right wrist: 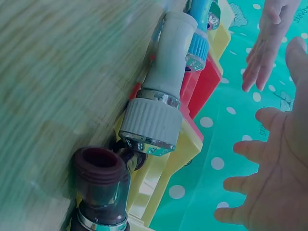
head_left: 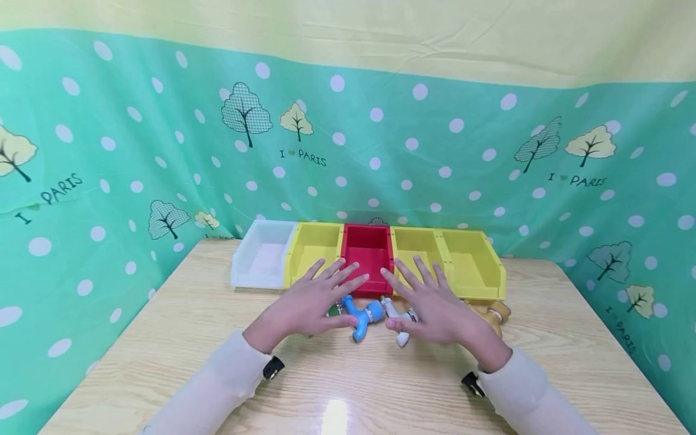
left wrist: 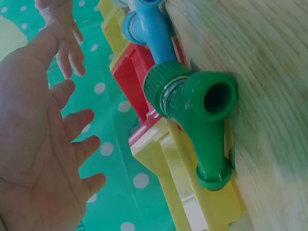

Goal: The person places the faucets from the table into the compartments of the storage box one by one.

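Note:
My left hand (head_left: pixel 312 302) hovers palm down with its fingers spread, holding nothing. Beneath it, mostly hidden in the head view, lies a green tap (left wrist: pixel 202 120), plain in the left wrist view. Likewise spread and holding nothing, my right hand (head_left: pixel 435 308) is over the table. A blue tap (head_left: pixel 360 315) and a white tap (head_left: pixel 403 339) lie between the two hands. Partly behind my right wrist is a tan tap (head_left: pixel 499 311). The right wrist view also has a dark reddish-brown tap (right wrist: pixel 98 180) near the white one.
Behind the taps stands a row of bins: a white bin (head_left: pixel 255 283), a yellow bin (head_left: pixel 319 227), a red bin (head_left: pixel 367 229) and two more yellow bins (head_left: pixel 481 293). They sit on a wood-grain table (head_left: pixel 190 338). A green dotted curtain (head_left: pixel 375 133) hangs behind and beside it.

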Action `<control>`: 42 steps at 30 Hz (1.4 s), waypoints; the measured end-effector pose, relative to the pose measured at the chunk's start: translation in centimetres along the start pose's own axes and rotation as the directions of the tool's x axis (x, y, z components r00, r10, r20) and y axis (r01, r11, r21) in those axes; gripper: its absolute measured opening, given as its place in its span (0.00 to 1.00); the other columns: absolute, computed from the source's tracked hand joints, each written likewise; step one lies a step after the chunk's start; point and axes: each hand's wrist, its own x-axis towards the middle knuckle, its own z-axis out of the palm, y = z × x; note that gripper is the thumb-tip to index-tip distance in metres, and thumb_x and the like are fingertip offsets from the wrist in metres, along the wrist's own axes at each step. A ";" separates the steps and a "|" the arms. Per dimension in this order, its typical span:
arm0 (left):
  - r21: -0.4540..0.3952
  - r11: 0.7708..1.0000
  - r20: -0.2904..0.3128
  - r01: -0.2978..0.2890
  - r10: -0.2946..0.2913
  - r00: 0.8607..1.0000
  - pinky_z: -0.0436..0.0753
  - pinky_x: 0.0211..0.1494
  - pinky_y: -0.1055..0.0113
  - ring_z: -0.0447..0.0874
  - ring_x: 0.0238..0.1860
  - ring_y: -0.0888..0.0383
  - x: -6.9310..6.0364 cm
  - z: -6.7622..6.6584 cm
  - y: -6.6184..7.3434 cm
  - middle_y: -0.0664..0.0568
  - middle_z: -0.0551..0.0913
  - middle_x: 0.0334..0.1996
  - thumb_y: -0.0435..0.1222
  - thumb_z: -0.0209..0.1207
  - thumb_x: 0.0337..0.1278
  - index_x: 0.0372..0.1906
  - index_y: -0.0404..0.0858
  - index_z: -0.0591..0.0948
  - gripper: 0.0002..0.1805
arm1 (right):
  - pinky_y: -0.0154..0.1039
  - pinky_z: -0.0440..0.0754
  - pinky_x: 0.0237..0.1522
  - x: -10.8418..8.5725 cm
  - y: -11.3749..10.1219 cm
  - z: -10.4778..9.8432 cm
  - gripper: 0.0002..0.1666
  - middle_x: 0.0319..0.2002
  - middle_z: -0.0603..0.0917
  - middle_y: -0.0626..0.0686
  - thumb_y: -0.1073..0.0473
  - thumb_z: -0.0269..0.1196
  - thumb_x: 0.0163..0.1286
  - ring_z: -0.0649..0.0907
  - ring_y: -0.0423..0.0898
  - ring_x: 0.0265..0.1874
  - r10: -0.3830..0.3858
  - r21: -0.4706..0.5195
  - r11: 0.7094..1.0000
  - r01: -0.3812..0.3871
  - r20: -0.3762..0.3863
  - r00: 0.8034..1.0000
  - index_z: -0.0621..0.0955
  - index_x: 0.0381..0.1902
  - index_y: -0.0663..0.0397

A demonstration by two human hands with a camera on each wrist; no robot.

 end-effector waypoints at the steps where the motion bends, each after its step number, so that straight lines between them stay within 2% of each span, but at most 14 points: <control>1: 0.005 1.000 0.001 0.003 -0.003 1.000 0.40 0.81 0.40 0.41 0.83 0.46 0.0 0.0 -0.1 0.54 0.50 0.83 0.70 0.53 0.62 0.83 0.57 0.52 0.49 | 0.73 0.35 0.73 0.0 0.0 0.0 0.57 0.83 0.46 0.53 0.21 0.55 0.66 0.41 0.67 0.80 0.002 0.005 1.000 -0.002 0.003 1.000 0.47 0.83 0.31; 6: 0.031 0.999 -0.008 0.014 -0.014 1.000 0.43 0.81 0.40 0.44 0.82 0.45 -0.3 -0.2 -0.9 0.53 0.52 0.82 0.69 0.52 0.65 0.83 0.57 0.54 0.47 | 0.74 0.40 0.73 0.2 0.2 0.0 0.57 0.83 0.49 0.54 0.27 0.62 0.67 0.45 0.68 0.79 0.007 -0.007 1.000 -0.007 -0.004 1.000 0.48 0.83 0.32; 13: 0.060 0.996 -0.070 0.062 -0.058 0.996 0.53 0.79 0.39 0.55 0.79 0.43 -1.4 -0.5 -2.8 0.51 0.60 0.80 0.65 0.54 0.68 0.82 0.57 0.57 0.43 | 0.74 0.48 0.73 0.2 0.8 -0.6 0.53 0.81 0.54 0.56 0.29 0.62 0.68 0.50 0.68 0.78 -0.011 -0.059 0.998 0.010 -0.020 1.000 0.53 0.83 0.35; 18: 0.072 0.991 -0.127 0.112 -0.103 0.987 0.62 0.75 0.40 0.63 0.75 0.42 -2.4 -0.8 -4.5 0.48 0.65 0.77 0.63 0.53 0.70 0.81 0.54 0.61 0.40 | 0.74 0.52 0.72 -0.4 1.2 -1.2 0.48 0.78 0.62 0.59 0.34 0.66 0.68 0.53 0.69 0.78 0.010 -0.081 0.997 -0.012 -0.024 1.000 0.64 0.80 0.41; 23: 0.024 0.981 -0.157 0.191 -0.185 0.970 0.66 0.71 0.39 0.66 0.73 0.40 -3.4 -1.2 -6.2 0.44 0.68 0.74 0.60 0.54 0.72 0.79 0.50 0.65 0.37 | 0.73 0.60 0.69 -1.2 2.0 -1.5 0.43 0.74 0.69 0.62 0.37 0.67 0.68 0.62 0.70 0.74 0.005 -0.120 0.993 -0.012 -0.057 0.998 0.71 0.75 0.48; 28: -0.002 0.962 -0.185 0.274 -0.270 0.945 0.70 0.67 0.38 0.68 0.70 0.39 -4.4 -1.1 -8.5 0.42 0.72 0.71 0.59 0.54 0.73 0.76 0.45 0.70 0.35 | 0.70 0.69 0.64 -2.1 2.9 -1.8 0.37 0.67 0.75 0.62 0.39 0.69 0.68 0.71 0.67 0.68 0.002 -0.133 0.991 -0.015 -0.096 0.995 0.77 0.68 0.53; 32: -0.016 0.942 -0.212 0.336 -0.332 0.919 0.71 0.64 0.37 0.70 0.67 0.37 -5.4 -0.8 -10.2 0.40 0.75 0.67 0.56 0.54 0.74 0.74 0.42 0.72 0.33 | 0.68 0.72 0.61 -2.8 3.7 -1.9 0.36 0.64 0.78 0.61 0.41 0.69 0.69 0.74 0.65 0.64 0.019 -0.129 0.991 -0.031 -0.090 0.996 0.77 0.68 0.54; 36: -0.051 0.914 -0.218 0.402 -0.403 0.889 0.70 0.64 0.35 0.68 0.68 0.35 -6.1 -0.6 -11.8 0.38 0.74 0.67 0.54 0.53 0.75 0.74 0.40 0.70 0.33 | 0.67 0.74 0.58 -3.6 4.9 -1.8 0.34 0.62 0.79 0.61 0.42 0.69 0.70 0.76 0.64 0.61 0.020 -0.140 0.990 -0.033 -0.093 0.995 0.78 0.67 0.54; 42: -0.124 0.863 -0.217 0.490 -0.506 0.835 0.68 0.65 0.32 0.64 0.68 0.32 -7.0 -0.1 -13.8 0.34 0.71 0.68 0.52 0.53 0.75 0.74 0.37 0.69 0.33 | 0.65 0.79 0.50 -5.0 6.6 -1.5 0.29 0.55 0.83 0.60 0.47 0.70 0.69 0.80 0.62 0.54 -0.009 -0.187 0.982 -0.013 -0.115 0.993 0.80 0.62 0.56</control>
